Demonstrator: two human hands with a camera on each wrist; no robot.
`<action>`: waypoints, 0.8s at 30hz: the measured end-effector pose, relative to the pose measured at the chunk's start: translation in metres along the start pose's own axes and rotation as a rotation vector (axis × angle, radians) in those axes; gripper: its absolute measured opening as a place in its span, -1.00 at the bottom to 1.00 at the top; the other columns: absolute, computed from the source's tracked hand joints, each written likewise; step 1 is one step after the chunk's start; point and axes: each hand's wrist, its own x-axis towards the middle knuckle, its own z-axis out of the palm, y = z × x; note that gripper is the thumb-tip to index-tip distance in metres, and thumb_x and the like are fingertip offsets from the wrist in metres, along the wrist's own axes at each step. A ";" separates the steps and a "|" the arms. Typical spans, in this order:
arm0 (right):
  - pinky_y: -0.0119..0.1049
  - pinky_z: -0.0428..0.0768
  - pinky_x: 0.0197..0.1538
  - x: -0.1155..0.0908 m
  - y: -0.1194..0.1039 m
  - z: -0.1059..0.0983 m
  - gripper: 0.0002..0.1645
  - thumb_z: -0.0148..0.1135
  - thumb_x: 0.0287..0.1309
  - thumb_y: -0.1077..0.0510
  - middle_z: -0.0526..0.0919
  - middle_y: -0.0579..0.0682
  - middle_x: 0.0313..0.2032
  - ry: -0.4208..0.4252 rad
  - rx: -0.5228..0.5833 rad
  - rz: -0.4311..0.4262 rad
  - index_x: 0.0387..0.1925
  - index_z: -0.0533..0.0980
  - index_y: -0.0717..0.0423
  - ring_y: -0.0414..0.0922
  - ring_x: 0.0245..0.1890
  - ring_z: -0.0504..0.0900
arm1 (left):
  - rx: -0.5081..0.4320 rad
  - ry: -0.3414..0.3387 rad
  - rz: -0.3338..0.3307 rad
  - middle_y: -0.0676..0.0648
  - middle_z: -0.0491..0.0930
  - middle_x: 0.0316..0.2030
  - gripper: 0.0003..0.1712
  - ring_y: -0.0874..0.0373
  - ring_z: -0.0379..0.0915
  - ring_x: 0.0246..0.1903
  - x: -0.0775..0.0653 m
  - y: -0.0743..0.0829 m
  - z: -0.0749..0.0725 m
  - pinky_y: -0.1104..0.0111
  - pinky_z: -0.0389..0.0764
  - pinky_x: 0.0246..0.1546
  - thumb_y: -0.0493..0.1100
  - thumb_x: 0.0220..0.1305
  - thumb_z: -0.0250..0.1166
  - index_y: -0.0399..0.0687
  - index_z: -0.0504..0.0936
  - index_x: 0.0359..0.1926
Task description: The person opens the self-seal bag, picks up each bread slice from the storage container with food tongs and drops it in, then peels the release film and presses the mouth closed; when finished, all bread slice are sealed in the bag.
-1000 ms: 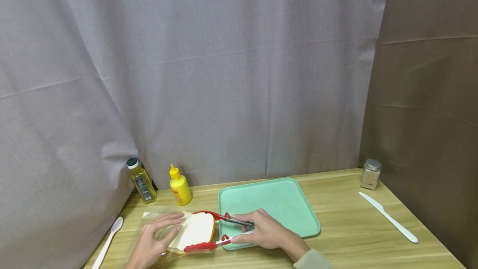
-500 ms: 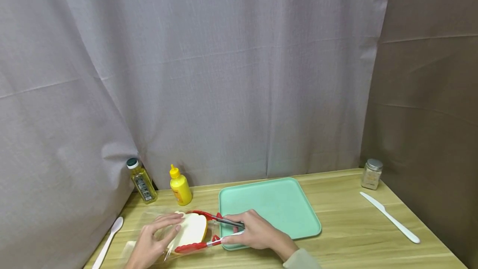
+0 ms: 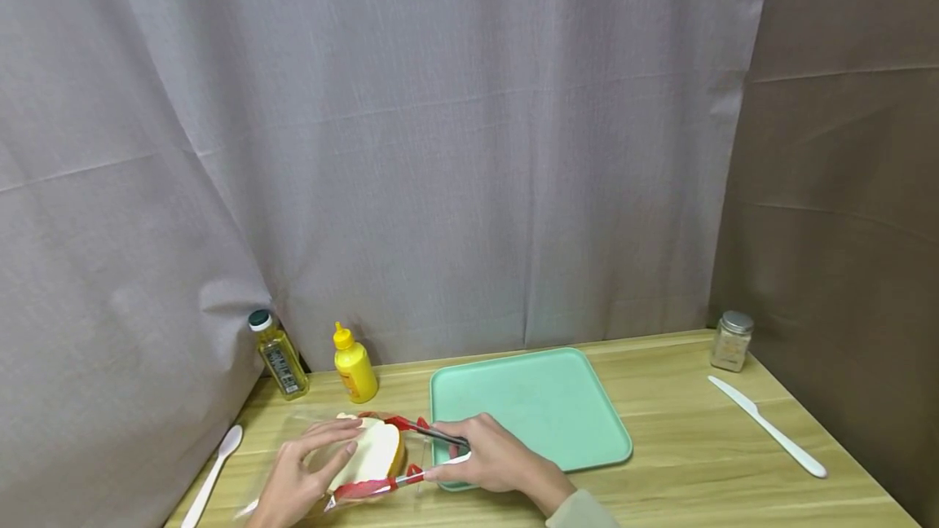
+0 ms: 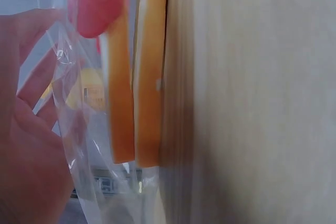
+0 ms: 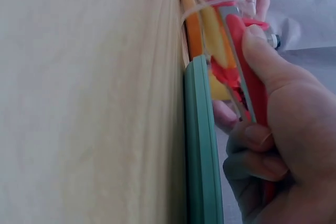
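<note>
My right hand (image 3: 487, 451) grips a pair of tongs (image 5: 254, 77) with red tips, its thumb along one arm. Between the tips lies a slice of bread (image 3: 377, 451) with an orange-brown crust, inside a clear plastic bag (image 4: 73, 145). Under it, a second bread slice (image 4: 149, 77) lies against the table. My left hand (image 3: 297, 471) rests over the bag from the left, thumb and fingers spread apart, with the fingertips (image 4: 52, 17) touching the film. Part of the bread is hidden behind the left fingers.
A green tray (image 3: 535, 406) lies right of the bag, its left edge beneath the right hand. Behind the bag stand a yellow squeeze bottle (image 3: 355, 369) and an oil bottle (image 3: 282, 361). A white spoon (image 3: 213, 475), a white knife (image 3: 766, 426) and a spice jar (image 3: 730, 341) lie farther out.
My right hand has moved left with the tongs, carrying the upper bread slice farther into the bag and under the left hand. The left hand stays about where it was.
</note>
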 end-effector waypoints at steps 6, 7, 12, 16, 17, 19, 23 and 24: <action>-0.54 0.38 -0.49 0.001 -0.001 0.002 -0.06 0.49 0.19 -0.47 0.58 -0.38 -0.46 -0.014 0.003 0.035 0.43 0.58 -0.06 -0.45 -0.55 0.33 | 0.015 0.004 0.022 0.14 0.82 0.12 -0.65 0.08 0.73 0.17 0.000 -0.001 0.001 0.75 0.36 0.33 -0.25 0.27 0.59 0.23 0.87 0.02; -0.54 0.39 -0.49 0.001 -0.001 0.002 -0.07 0.49 0.19 -0.47 0.58 -0.38 -0.46 -0.015 0.008 0.037 0.43 0.58 -0.06 -0.45 -0.55 0.34 | 0.017 0.004 0.025 0.14 0.82 0.12 -0.65 0.08 0.73 0.17 0.000 -0.001 0.001 0.74 0.36 0.32 -0.25 0.27 0.60 0.22 0.87 0.03; -0.55 0.41 -0.48 0.001 -0.002 0.002 -0.11 0.50 0.20 -0.45 0.58 -0.37 -0.46 -0.017 0.036 0.042 0.41 0.60 -0.09 -0.45 -0.55 0.35 | 0.021 -0.002 0.017 0.16 0.82 0.11 -0.66 0.08 0.74 0.16 0.000 0.000 0.002 0.74 0.39 0.31 -0.24 0.28 0.59 0.22 0.87 0.03; -0.54 0.38 -0.50 0.001 -0.002 0.003 -0.12 0.50 0.21 -0.44 0.58 -0.37 -0.46 -0.021 0.059 0.057 0.42 0.59 -0.12 -0.45 -0.56 0.33 | 0.034 -0.012 -0.003 0.20 0.81 0.10 -0.68 0.12 0.74 0.16 0.000 0.001 0.001 0.72 0.40 0.31 -0.21 0.30 0.59 0.25 0.87 0.02; -0.54 0.38 -0.50 0.001 -0.001 0.003 -0.12 0.50 0.21 -0.44 0.59 -0.37 -0.46 -0.021 0.063 0.059 0.42 0.59 -0.12 -0.44 -0.56 0.33 | 0.037 -0.013 -0.005 0.20 0.81 0.10 -0.68 0.13 0.74 0.15 0.000 0.002 0.001 0.71 0.41 0.31 -0.20 0.30 0.59 0.26 0.87 0.02; -0.54 0.38 -0.49 0.000 -0.001 0.003 -0.12 0.51 0.20 -0.43 0.59 -0.37 -0.45 -0.015 0.064 0.055 0.42 0.59 -0.12 -0.45 -0.55 0.34 | 0.043 -0.015 -0.007 0.21 0.81 0.10 -0.68 0.14 0.74 0.15 0.000 0.003 0.001 0.71 0.40 0.31 -0.20 0.30 0.59 0.27 0.87 0.02; -0.56 0.41 -0.45 0.000 -0.002 0.003 -0.10 0.54 0.17 -0.42 0.61 -0.38 -0.44 0.005 0.055 0.035 0.41 0.60 -0.11 -0.47 -0.52 0.35 | 0.034 -0.013 0.010 0.17 0.81 0.11 -0.67 0.11 0.74 0.16 0.000 0.004 0.001 0.73 0.38 0.32 -0.22 0.29 0.59 0.23 0.87 0.03; -0.56 0.41 -0.44 0.000 -0.002 0.003 -0.10 0.55 0.16 -0.42 0.62 -0.38 -0.43 0.010 0.053 0.030 0.41 0.60 -0.11 -0.47 -0.51 0.36 | 0.033 -0.012 0.013 0.17 0.82 0.11 -0.67 0.10 0.74 0.16 -0.001 0.003 0.001 0.73 0.38 0.32 -0.22 0.29 0.59 0.22 0.87 0.03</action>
